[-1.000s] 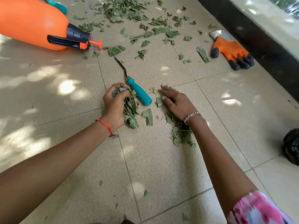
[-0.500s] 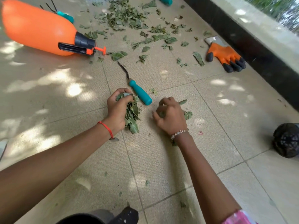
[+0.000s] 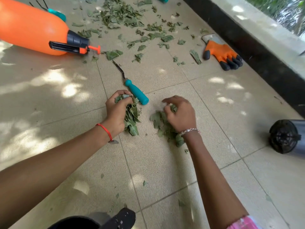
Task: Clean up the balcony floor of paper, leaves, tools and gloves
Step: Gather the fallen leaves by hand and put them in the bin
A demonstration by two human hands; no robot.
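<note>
The tiled floor (image 3: 66, 113) fills the frame. At upper left an orange sprayer (image 3: 29, 28) lies on its side, nozzle toward the right; its opaque wall hides any contents. Scattered leaves (image 3: 118, 15) spread across the upper centre. At the right edge a black pot (image 3: 285, 136) lies tipped over, contents unseen. An orange glove (image 3: 221, 53) at upper right points its fingers lower right. The teal-handled tool (image 3: 136, 92) lies at centre, metal tip upper left, handle lower right. Just below it, the left hand (image 3: 116, 111) clenches a leaf bunch (image 3: 132, 116); the right hand (image 3: 181, 115) curls round a leaf pile (image 3: 158, 119).
</note>
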